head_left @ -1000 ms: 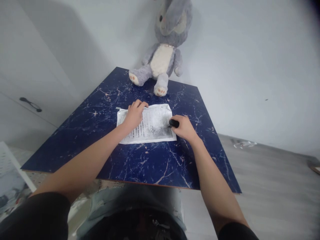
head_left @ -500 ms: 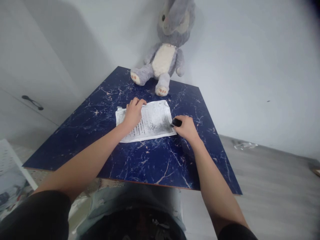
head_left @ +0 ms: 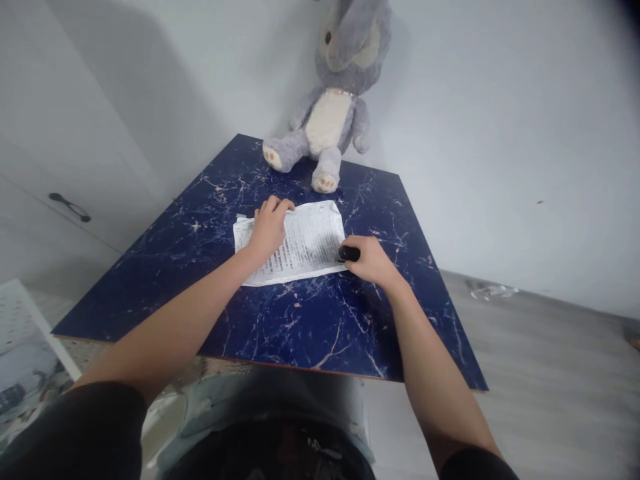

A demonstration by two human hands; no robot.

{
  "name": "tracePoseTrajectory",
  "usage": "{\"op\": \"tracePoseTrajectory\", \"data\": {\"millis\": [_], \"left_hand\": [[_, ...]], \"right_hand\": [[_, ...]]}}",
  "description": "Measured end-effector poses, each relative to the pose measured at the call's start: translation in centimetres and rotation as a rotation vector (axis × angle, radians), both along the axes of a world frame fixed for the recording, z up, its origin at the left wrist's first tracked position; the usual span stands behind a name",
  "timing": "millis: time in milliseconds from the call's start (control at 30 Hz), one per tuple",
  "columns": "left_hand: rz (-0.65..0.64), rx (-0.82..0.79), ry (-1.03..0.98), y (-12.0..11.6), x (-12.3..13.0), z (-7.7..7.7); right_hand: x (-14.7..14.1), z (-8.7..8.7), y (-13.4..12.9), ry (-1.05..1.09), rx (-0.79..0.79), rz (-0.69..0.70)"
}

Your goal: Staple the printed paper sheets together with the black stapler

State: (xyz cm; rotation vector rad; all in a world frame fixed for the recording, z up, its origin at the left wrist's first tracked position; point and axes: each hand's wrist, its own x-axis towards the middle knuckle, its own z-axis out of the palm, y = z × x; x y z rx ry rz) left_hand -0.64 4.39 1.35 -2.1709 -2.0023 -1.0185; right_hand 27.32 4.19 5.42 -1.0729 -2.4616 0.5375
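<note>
A white sheaf of printed paper (head_left: 313,230), slightly creased, lies flat on the dark blue marbled table (head_left: 300,320). My left hand (head_left: 271,230) rests on its left half, fingers a little bent and apart, pressing the sheet down near its far edge. At the lower right corner, my right hand (head_left: 369,259) is closed around a small black stapler (head_left: 349,253). The stapler's front end lies over the paper's right edge. My palm and fingers hide its rear part.
A grey plush toy (head_left: 327,120) with a cream belly sits at the table's far edge against the wall. A cabinet door with a dark handle (head_left: 70,207) is at the left. Clear plastic scraps (head_left: 493,291) lie on the floor at the right.
My right hand has moved slightly toward me with the stapler, down along the paper's right edge toward the near corner. My left hand stays in place on the paper.
</note>
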Motion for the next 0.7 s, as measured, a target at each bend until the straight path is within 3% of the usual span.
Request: {"op": "tracePoseTrajectory", "data": {"millis": [367,700], "left_hand": [[-0.001,-0.007,-0.019,-0.03,-0.12,0.08],[0.025,0.002,-0.01,-0.01,-0.28,0.0]], "right_hand": [[-0.72,-0.71,-0.15,-0.022,0.105,-0.146],[-1.01,-0.25,-0.8,-0.086,0.003,-0.322]]}}
